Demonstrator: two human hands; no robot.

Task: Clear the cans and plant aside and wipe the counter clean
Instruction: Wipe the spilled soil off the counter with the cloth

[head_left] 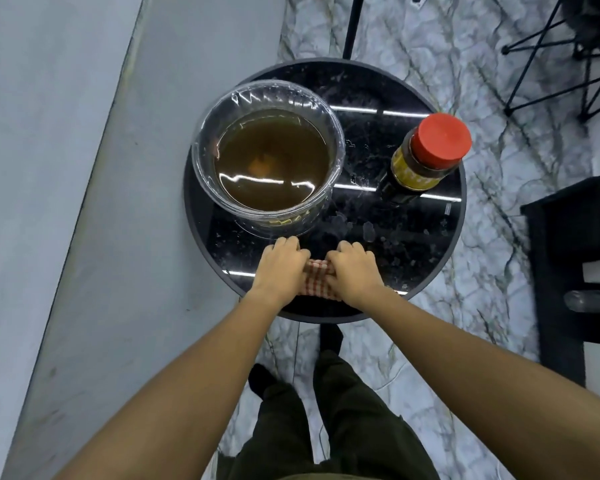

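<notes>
A round black tabletop (430,230) with a glossy marbled surface stands on a pale veined marble floor (465,64), close beside a grey wall (66,168) on the left. At the near edge of the tabletop lies a red-and-white checked cloth (317,277), bunched between the two hands. The left hand (281,268) rests on the cloth's left side with fingers curled down; its grip is closed on the cloth. The right hand (354,268) sits on the cloth's right side, fingers likewise curled, its grip also closed on the cloth. The two hands lie just beside each other, with only a narrow strip of cloth showing between them. Just beyond the left hand stands a clear plastic bowl (267,150) holding murky brown liquid, placed on the left half of the tabletop; something orange shows faintly under the liquid, but it cannot be identified. On the right half, apart from the bowl, stands a jar (426,154) with a red lid and a yellow label, upright, near the far right rim. Pale smears and droplets mark the tabletop between the hands and the jar. A black crate-like object (575,254) stands on the floor at the right, and thin black folding legs (551,64) show at the upper right. The person's dark trousers (326,427) appear below the tabletop.
</notes>
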